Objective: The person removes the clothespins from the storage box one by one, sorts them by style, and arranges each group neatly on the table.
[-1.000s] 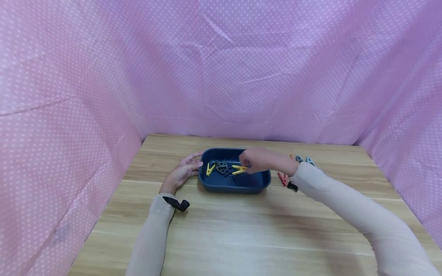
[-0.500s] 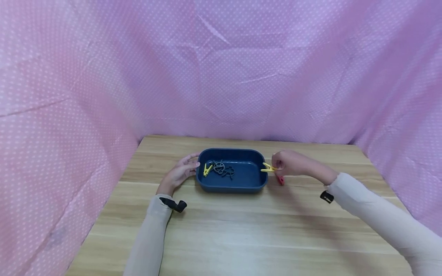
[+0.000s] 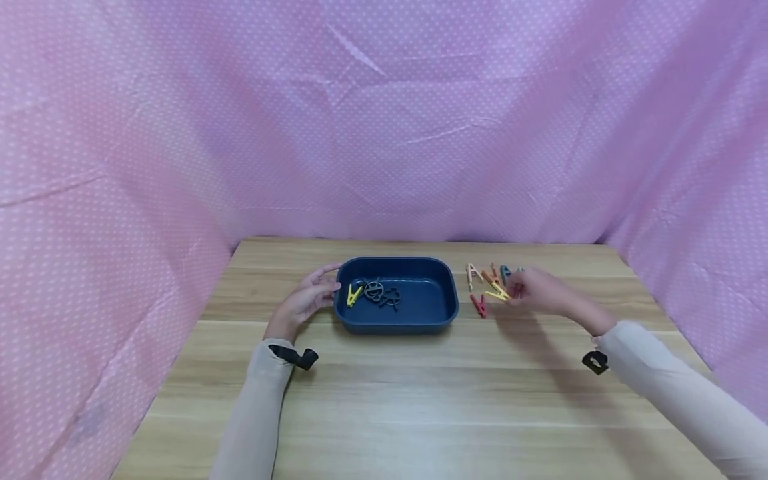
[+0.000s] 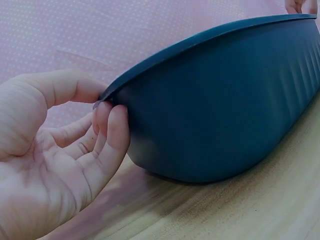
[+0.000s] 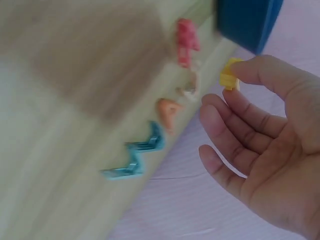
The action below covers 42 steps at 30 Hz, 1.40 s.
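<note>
My left hand (image 3: 303, 303) holds the left end of a dark blue plastic tub (image 3: 396, 329). In the left wrist view, the thumb lies over the tub's rim (image 4: 165, 56) and the fingers press the wall below. To the right of the tub, my right hand (image 3: 540, 292) pinches a yellow clothespin (image 5: 230, 75) between thumb and fingertip, above the table. Inside the tub lie another yellow clothespin (image 3: 353, 295), a grey ring-shaped piece (image 3: 374, 291) and a darker one (image 3: 391, 299). Below the right hand are a red clothespin (image 5: 187, 40), an orange one (image 5: 167, 112) and two teal ones (image 5: 131, 165).
A pale clothespin (image 3: 472, 273) lies just right of the tub, behind the red one. The wooden table (image 3: 360, 413) ends at a pink dotted curtain (image 3: 384, 167) at the back and sides. Black straps circle both sleeves.
My right hand has moved right, out of the tub and over the loose clothespins, carrying the yellow clothespin. My left hand keeps its hold on the tub.
</note>
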Motion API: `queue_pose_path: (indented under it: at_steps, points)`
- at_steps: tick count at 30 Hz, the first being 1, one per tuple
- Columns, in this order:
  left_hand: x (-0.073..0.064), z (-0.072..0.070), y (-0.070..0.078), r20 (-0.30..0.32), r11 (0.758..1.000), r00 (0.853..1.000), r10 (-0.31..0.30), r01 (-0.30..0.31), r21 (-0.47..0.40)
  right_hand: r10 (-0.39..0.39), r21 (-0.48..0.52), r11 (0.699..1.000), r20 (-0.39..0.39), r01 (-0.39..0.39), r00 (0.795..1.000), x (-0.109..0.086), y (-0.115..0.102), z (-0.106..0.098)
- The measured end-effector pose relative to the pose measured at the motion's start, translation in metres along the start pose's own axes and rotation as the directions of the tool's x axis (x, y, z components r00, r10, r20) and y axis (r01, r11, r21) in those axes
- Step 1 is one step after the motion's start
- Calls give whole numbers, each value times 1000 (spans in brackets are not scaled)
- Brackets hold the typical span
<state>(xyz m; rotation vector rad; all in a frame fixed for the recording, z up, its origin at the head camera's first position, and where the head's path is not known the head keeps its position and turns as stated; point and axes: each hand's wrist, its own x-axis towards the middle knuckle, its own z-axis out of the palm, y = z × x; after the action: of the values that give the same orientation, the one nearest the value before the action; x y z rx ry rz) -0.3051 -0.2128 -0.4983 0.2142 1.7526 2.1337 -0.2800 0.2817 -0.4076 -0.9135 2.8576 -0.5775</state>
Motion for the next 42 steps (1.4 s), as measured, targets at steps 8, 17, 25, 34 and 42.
queue_pose_path:
  at_steps: [8, 17, 25, 34, 42]
  points:
    - [-1, -4, -4, 14, 1000, 1000, 9, -9, -3, 149, 53, 988, -30, -147, 988, -6, 21, 28]
    - [-1, -3, -7, 23, 999, 1000, 10, -9, -47, 246, 57, 969, -98, -242, 964, -7, 27, 47]
    - [0, -2, -7, 8, 997, 1000, 16, -15, -72, 271, 73, 962, -119, -264, 955, -6, 25, 56]
    - [1, -3, -11, 8, 997, 1000, 8, -8, -80, 305, 76, 952, -124, -298, 944, -7, 19, 62]
    - [3, -1, -9, 14, 997, 1000, 10, -9, -78, 279, 40, 960, -152, -276, 948, -10, 18, 63]
